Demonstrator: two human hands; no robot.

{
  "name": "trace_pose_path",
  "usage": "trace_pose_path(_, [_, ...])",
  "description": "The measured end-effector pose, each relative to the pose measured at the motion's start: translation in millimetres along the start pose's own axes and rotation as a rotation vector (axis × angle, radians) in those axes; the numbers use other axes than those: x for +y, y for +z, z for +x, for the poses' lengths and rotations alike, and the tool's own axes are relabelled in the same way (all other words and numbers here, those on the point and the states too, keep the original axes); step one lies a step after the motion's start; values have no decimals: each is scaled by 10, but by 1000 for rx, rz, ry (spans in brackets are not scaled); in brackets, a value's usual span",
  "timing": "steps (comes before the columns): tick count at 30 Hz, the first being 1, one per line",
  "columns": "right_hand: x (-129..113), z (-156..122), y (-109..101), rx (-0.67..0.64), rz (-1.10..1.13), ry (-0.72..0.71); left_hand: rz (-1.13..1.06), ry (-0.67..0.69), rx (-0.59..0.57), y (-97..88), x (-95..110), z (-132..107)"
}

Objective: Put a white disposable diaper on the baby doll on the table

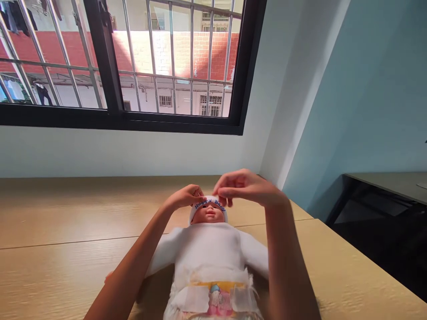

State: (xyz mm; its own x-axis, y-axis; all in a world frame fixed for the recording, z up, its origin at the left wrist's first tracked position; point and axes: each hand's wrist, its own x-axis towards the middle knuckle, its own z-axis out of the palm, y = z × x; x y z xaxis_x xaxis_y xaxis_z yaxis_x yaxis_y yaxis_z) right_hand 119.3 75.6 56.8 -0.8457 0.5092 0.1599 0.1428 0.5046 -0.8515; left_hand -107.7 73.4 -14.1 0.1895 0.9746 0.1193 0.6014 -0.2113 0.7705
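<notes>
A baby doll (213,249) lies on its back on the wooden table (66,249), head towards the window. It wears a white top, a printed diaper (215,300) and a white cap (209,203) with blue lettering. My left hand (185,195) pinches the cap's left edge at the doll's head. My right hand (245,186) is closed on the cap's right edge, its fingers curled over the band. Both forearms reach over the doll's body and hide parts of its arms.
A barred window (133,62) with a black frame fills the wall behind the table. The table's right edge (363,262) drops to a dark floor. A dark desk (387,186) stands at the right by the blue wall.
</notes>
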Motion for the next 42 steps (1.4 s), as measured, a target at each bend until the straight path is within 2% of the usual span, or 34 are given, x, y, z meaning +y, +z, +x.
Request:
trace_pose_path(3, [340,253,-49,213,-305,313,-42,18,-41,-7,-41,11])
trace_pose_path(5, [559,378,-56,244,-352,374,-63,33,-24,5,-62,24])
trace_pose_path(8, [729,469,-27,177,-356,374,-80,47,31,27,-79,41])
trace_pose_path(17, [778,576,73,132,-394,348,-73,28,116,84,-64,52])
trace_pose_path(28, [825,589,94,209,-412,332,-163,33,58,135,-88,74])
trace_pose_path(32, [940,614,91,214,-368,353,-184,26,33,131,-115,78])
trace_pose_path(42, [1247,680,88,291,-203,368,-221,17,83,218,-316,180])
